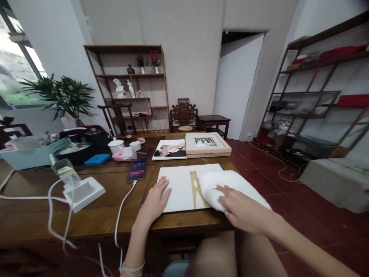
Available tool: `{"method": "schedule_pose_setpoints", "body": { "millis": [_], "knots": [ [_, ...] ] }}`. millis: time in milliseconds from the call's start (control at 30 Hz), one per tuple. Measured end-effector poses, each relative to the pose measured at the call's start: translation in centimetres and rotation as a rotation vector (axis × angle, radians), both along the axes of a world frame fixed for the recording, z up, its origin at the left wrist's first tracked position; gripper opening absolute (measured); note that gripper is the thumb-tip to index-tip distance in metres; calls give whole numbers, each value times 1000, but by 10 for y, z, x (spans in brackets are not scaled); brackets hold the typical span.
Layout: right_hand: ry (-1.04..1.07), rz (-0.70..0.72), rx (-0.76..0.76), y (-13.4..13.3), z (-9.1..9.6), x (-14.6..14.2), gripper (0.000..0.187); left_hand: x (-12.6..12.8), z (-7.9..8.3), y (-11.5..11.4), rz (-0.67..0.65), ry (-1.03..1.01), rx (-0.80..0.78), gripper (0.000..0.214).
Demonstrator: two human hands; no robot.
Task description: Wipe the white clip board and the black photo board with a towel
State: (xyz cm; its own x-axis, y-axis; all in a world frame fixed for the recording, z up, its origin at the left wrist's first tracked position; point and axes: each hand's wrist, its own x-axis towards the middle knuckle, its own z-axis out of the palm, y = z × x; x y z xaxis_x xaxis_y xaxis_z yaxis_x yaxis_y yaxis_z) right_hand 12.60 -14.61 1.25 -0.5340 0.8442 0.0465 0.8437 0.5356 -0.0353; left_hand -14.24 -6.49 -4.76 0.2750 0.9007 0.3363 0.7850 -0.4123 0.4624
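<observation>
A white board [181,184] lies face down near the front edge of the wooden table [109,219], with a gold stand piece [195,188] on its back. My left hand [157,198] rests flat on the board's left edge, fingers stretched out. My right hand [240,207] presses down on a fluffy white cloth [227,182] that covers the board's right part, fingers laid over it.
Behind the board sit a wood-framed picture [206,144] and an unframed print [170,150]. A phone [137,169] with a white cable [119,215] lies to the left, beside a white charger stand [83,190], bowls, a pot and a plant. Shelves line the walls.
</observation>
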Motion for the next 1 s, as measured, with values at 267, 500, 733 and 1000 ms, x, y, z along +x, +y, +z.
{"method": "schedule_pose_setpoints", "body": {
  "millis": [267,500,733,1000],
  "knots": [
    [65,-33,-56,19,-2,2,25,0,1,0,-7,0,6,45],
    [122,-129,24,101,-20,-39,33,-2,0,1,-11,-22,-6,46],
    [42,-74,74,21,-25,-63,31,-2,-4,2,-24,-35,21,44],
    [32,-45,-24,11,-11,-62,36,-2,-6,3,-23,-39,42,45]
  ]
}}
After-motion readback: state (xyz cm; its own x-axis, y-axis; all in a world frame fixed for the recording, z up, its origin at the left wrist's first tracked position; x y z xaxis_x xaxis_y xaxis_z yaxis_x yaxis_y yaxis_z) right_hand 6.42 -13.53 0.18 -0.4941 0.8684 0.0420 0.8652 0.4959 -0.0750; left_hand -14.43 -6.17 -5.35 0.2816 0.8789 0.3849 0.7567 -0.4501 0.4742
